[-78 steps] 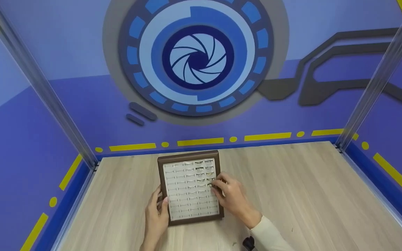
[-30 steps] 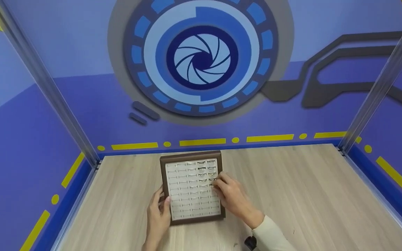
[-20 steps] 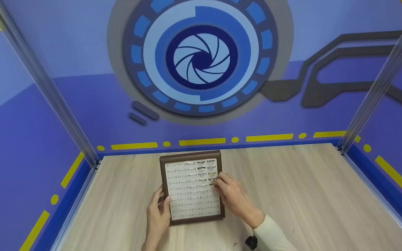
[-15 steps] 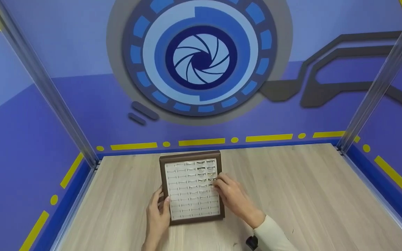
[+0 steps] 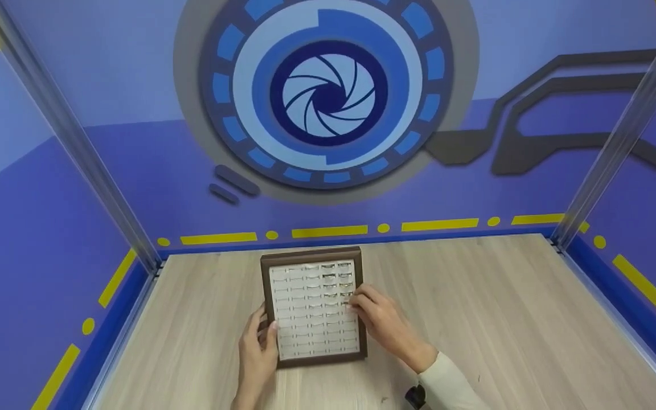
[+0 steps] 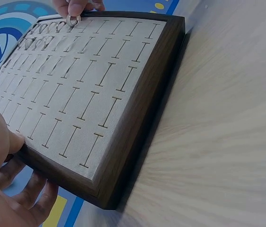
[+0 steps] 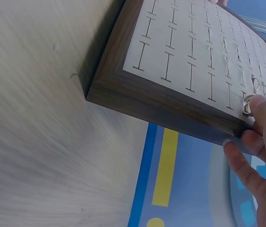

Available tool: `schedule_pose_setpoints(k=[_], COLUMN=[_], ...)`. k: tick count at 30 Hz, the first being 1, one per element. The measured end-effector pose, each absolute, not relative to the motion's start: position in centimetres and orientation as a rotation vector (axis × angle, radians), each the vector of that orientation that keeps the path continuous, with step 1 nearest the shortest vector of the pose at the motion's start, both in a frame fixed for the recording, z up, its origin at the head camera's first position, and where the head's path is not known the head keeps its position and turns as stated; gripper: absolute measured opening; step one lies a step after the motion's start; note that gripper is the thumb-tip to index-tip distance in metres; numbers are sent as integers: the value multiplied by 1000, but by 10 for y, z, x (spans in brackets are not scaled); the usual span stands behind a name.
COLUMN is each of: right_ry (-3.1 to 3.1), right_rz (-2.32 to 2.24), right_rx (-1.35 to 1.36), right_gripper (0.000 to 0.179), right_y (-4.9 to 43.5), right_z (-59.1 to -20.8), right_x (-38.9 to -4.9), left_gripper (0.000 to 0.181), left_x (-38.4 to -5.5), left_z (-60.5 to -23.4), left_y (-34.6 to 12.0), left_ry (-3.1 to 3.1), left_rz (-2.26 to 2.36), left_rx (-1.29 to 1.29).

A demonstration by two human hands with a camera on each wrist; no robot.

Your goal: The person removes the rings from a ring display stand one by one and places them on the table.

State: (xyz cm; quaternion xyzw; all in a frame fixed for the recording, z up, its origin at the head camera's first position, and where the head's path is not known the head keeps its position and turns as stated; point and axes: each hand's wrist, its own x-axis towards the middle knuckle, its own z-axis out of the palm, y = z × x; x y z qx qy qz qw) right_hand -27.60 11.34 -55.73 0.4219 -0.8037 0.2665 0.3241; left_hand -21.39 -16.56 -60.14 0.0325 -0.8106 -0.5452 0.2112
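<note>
A ring display tray (image 5: 316, 363) with a brown wooden frame and a pale slotted pad stands tilted on the table. My left hand (image 5: 258, 350) grips its left edge, thumb on the front and fingers behind. Pinched between the thumb and fingertips of my right hand (image 5: 385, 322) is a ring (image 6: 73, 20), right at a slot in the column along the tray's right edge. In the right wrist view, this ring (image 7: 247, 105) shows beside the thumb. Several other rings (image 6: 40, 43) sit in the two columns nearest that edge, toward the tray's top.
Wood-grain tabletop (image 5: 476, 307) surrounds the tray. A blue printed wall (image 5: 134, 171) closes off the back, with metal posts (image 5: 103, 188) at the corners. Something small and black (image 5: 416, 396) is by the right sleeve.
My right hand has shifted very slightly downward at the tray's right edge, still pinching the ring. My left hand and the tray have kept their places.
</note>
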Motion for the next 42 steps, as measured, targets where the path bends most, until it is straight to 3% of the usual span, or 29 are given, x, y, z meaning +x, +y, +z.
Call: schedule_pose_setpoints(k=[11, 42], right_ry=[-2104, -2316], right_rz=[768, 730], right_rx=[1117, 1043], right_gripper=[19, 7], right_y=[119, 171], right_z=[-556, -572], right_x=[-272, -265], left_gripper=[46, 48], left_x=[-215, -214], left_z=[-601, -600], left_y=[-167, -167], left_ry=[-2277, -2321], left_rz=[-1513, -1530], left_rx=[100, 125])
